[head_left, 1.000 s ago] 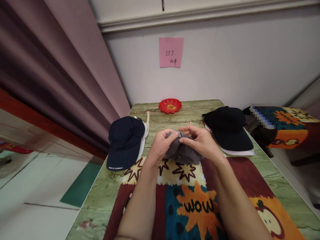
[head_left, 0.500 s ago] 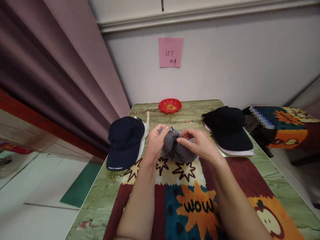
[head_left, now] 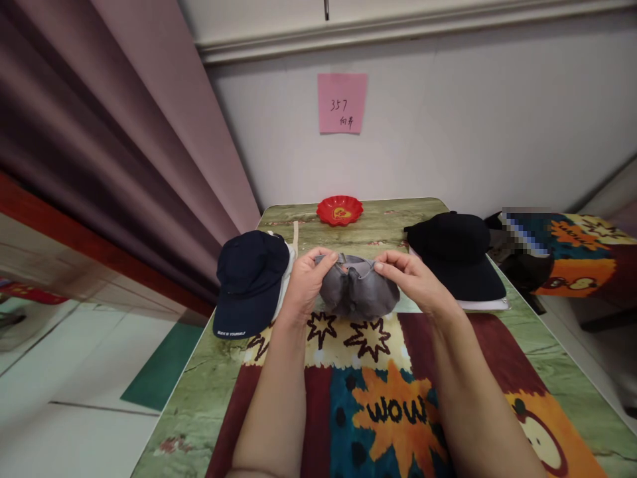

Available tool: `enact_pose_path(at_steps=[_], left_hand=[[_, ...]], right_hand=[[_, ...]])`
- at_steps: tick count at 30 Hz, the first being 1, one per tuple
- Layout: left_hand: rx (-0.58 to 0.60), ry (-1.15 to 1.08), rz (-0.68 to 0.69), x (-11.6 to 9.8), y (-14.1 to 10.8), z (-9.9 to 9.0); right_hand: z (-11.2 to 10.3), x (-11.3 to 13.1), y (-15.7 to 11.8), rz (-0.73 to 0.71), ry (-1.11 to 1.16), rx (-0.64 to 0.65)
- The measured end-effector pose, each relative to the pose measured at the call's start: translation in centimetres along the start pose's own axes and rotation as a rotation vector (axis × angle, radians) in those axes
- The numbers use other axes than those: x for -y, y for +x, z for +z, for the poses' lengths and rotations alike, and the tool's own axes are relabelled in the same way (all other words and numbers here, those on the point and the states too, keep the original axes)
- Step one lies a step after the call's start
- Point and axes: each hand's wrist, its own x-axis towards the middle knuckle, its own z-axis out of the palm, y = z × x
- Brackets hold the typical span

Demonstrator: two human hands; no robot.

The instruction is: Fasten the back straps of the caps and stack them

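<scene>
Nearest, at 6 o'clock, a patterned mat [head_left: 318,398] covers part of the green, wood-look tabletop [head_left: 189,398], showing an orange burst with "WOW" on it and, towards 5 o'clock, a cut apple.

Over the mat's far edge, in the middle of the view, is the gray cap [head_left: 361,292], held between the two hands with its crumpled crown towards the near side. The left hand [head_left: 311,275] has its grip closed on the cap's edge at 9 o'clock, thumb on top, right beside a small buckle [head_left: 341,257]. The right hand [head_left: 411,275] has its grip pinched on the edge at 3 o'clock, thumb and fingers together. The edge spans the gap between them (whether the cap touches the mat, I cannot tell).

Out at 9 o'clock from it rests a navy cap [head_left: 251,265], its lettered brim pointing to about 7, with something white [head_left: 285,284] showing under its side. Towards 2 o'clock lies a black cap [head_left: 448,242], brim towards 4, above a pale layer [head_left: 485,305].

Farther off, near 12 o'clock, stands a red scalloped dish [head_left: 340,218]. Beyond it, a pink note [head_left: 342,86] reading "357" is stuck on the wall [head_left: 448,119]
</scene>
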Motion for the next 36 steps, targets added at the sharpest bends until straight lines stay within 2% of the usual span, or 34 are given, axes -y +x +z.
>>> enact_pose_path(at_steps=[6,10,17,19,21,25,28,32,36], left_hand=[[0.089,0.03,-0.011,0.6,-0.3,1.2],[0.14,0.01,-0.03,0.9,-0.3,1.3],[0.27,-0.119,-0.168,0.4,-0.6,0.7],[0.286,-0.117,-0.171,0.4,-0.6,0.8],[0.253,-0.044,-0.101,0.4,-0.7,1.2],[0.109,0.271,0.189,0.3,-0.9,1.9],[0.06,0.43,0.34,0.4,-1.0,2.2],[-0.047,0.347,0.399,0.7,-0.6,1.8],[-0.135,0.173,0.361,0.8,0.1,1.0]], right_hand=[[1.3,0.6,0.0,-0.056,-0.047,0.023],[2.0,0.7,0.0,-0.103,-0.068,-0.018],[1.3,0.9,0.1,-0.097,-0.019,-0.028],[1.2,1.0,0.0,-0.086,-0.02,-0.015],[1.2,1.1,-0.1,-0.08,-0.007,0.013],[1.3,1.4,-0.2,-0.073,0.025,0.029],[1.2,1.3,-0.1,-0.09,0.013,0.017],[0.3,-0.1,0.3,-0.087,-0.095,-0.069],[-0.7,-1.3,0.9,-0.003,-0.039,-0.307]])
